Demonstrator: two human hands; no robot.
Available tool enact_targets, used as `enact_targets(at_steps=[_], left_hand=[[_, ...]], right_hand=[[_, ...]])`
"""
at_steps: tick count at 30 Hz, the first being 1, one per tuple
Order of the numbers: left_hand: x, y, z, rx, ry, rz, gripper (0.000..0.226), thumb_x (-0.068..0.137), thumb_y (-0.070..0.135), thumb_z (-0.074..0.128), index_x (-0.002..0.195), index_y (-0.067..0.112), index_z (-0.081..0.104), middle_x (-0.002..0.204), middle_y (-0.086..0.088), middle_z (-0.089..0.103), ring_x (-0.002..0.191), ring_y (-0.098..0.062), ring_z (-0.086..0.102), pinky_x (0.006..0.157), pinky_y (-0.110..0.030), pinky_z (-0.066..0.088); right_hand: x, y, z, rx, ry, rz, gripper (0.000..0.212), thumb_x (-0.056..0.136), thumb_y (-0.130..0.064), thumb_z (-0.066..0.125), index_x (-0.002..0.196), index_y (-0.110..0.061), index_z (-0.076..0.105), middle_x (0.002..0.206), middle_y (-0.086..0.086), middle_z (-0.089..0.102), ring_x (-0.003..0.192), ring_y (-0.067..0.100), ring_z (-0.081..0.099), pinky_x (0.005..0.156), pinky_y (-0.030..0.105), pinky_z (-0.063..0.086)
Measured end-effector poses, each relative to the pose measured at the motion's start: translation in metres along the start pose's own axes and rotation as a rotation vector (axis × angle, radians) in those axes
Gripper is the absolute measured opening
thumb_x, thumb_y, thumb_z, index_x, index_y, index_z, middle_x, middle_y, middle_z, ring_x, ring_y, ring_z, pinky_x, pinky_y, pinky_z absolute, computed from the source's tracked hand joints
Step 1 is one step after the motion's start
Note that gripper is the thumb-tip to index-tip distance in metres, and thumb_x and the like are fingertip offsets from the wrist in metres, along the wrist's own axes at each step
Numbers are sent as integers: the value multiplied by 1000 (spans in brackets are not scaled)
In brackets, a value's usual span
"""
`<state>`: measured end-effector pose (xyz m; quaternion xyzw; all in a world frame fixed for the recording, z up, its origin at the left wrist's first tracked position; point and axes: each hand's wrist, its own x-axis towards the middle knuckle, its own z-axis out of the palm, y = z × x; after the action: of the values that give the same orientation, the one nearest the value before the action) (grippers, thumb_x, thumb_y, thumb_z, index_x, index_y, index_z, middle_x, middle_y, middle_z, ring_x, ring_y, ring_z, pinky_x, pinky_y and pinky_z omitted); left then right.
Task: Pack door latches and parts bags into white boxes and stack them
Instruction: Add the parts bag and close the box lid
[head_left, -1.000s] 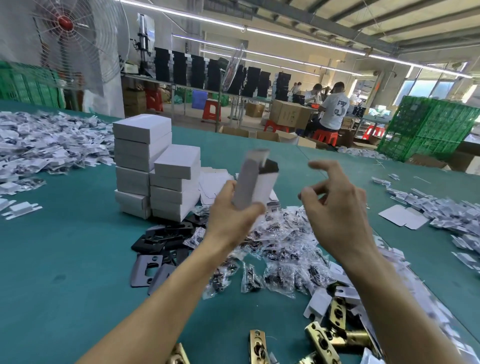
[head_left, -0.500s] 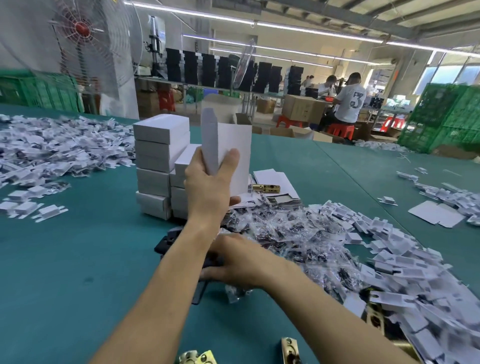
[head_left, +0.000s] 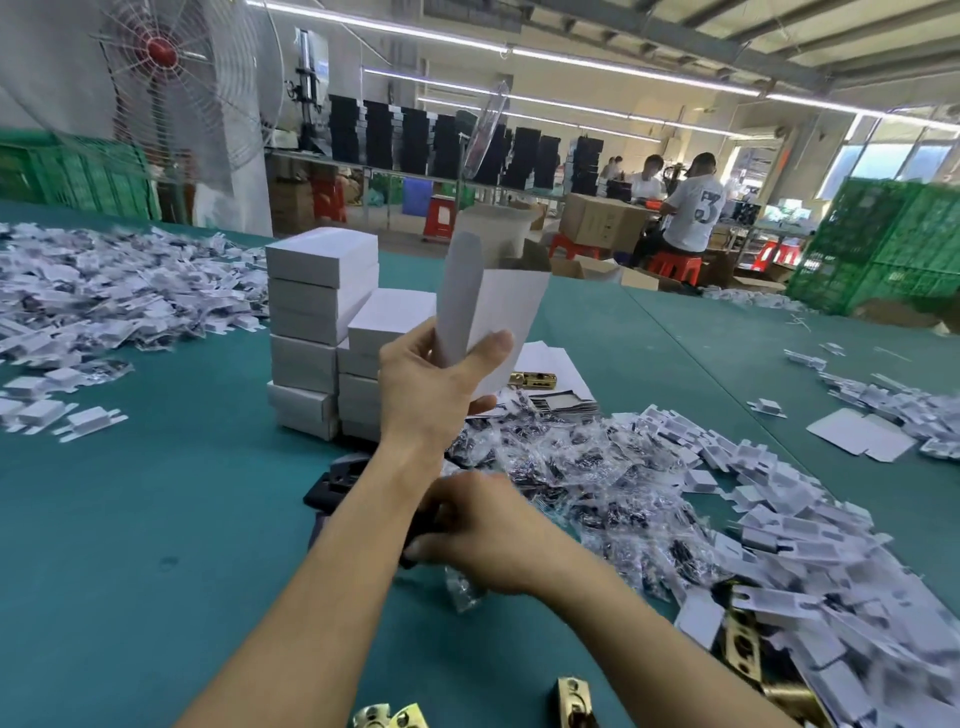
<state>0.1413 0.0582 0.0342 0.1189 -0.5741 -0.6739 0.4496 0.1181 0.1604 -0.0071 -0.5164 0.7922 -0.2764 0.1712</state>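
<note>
Left hand (head_left: 431, 384), fingers clamped on an open upright box (head_left: 501, 317) above the surface (head_left: 130, 519), right hand (head_left: 483, 525) low among bags (head_left: 597, 467), its grip unclear; a stack (head_left: 322, 312) of closed boxes stands just far-left, many bags and latches (head_left: 574, 701) unpacked.

Person seen only as two arms. Bare left hand (head_left: 431, 384): slim fingers, broad thumb tip, faint creases over knuckles. Bare left forearm (head_left: 332, 561): slender, smooth, uncovered from wrist to lower frame edge, tendon line at wrist. Bare right hand (head_left: 483, 530): back showing, edges motion-blurred, nails not readable. Bare right forearm (head_left: 639, 629): uncovered to frame edge, looks thicker near camera. Clothing out of view.
</note>
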Motion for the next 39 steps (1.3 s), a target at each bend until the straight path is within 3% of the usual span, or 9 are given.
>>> enact_targets(at_steps=[6, 9, 13, 17, 21, 28, 32, 35, 39], left_hand=[[-5, -7, 6, -46, -44, -78, 20, 75, 14, 87, 89, 22, 75, 92, -2, 77, 82, -23, 73, 57, -37, 62], [-9, -9, 10, -76, -75, -102, 21, 77, 18, 85, 95, 19, 74, 96, -4, 76, 84, -22, 74, 58, -35, 61], [-15, -11, 14, -180, -162, -126, 28, 71, 24, 84, 97, 20, 76, 97, -6, 76, 86, -27, 74, 62, -38, 62], [-19, -17, 16, -307, -218, -157, 23, 71, 19, 85, 91, 27, 80, 100, -6, 76, 94, -36, 72, 67, -41, 62], [-22, -20, 21, -316, -237, -163, 22, 72, 22, 80, 93, 28, 80, 103, -10, 75, 93, -35, 72, 64, -41, 61], [-23, -26, 20, -218, -236, -132, 30, 68, 20, 86, 95, 16, 75, 93, -13, 75, 81, -29, 74, 59, -37, 60], [-24, -36, 19, -61, -268, -131, 28, 64, 29, 88, 88, 18, 76, 92, -11, 75, 82, -25, 73, 63, -34, 61], [-24, -42, 17, 24, -315, -136, 34, 64, 33, 82, 94, 16, 76, 96, -10, 75, 88, -25, 72, 68, -36, 62], [-23, -44, 16, 42, -392, -141, 43, 66, 30, 83, 101, 6, 75, 93, -9, 74, 86, -26, 71, 70, -43, 63]], right_hand=[[-45, 42, -61, 318, 322, 282, 31, 87, -4, 69, 108, -21, 56, 66, 7, 71, 51, 10, 61, 49, 25, 50], [-62, 63, -75, 365, 388, 344, 13, 86, -4, 71, 96, -11, 67, 67, 10, 73, 54, 17, 66, 49, 25, 51], [-76, 74, -78, 269, 249, 327, 18, 80, -11, 80, 96, -14, 72, 76, 1, 77, 68, 16, 74, 59, 20, 53], [-76, 78, -75, -70, 287, 295, 7, 84, -23, 78, 79, -25, 74, 64, -9, 70, 56, 0, 64, 54, 13, 45], [-75, 76, -71, -463, 241, 260, 12, 94, -39, 62, 89, -29, 60, 91, -14, 50, 82, 2, 50, 69, 22, 42], [-74, 70, -79, -193, 400, 288, 13, 96, -15, 59, 88, -17, 49, 77, 2, 60, 65, 18, 56, 58, 32, 46], [-85, 44, -112, 124, 639, 55, 42, 93, -1, 62, 126, -27, 58, 87, 3, 70, 75, 21, 69, 73, 40, 59], [-91, 15, -134, 205, 723, -237, 38, 89, -2, 64, 111, -32, 68, 94, -5, 75, 82, 13, 71, 74, 24, 58], [-87, -8, -143, -156, 812, -382, 24, 84, -12, 73, 102, -28, 73, 87, -15, 70, 74, 4, 62, 64, 12, 46]])
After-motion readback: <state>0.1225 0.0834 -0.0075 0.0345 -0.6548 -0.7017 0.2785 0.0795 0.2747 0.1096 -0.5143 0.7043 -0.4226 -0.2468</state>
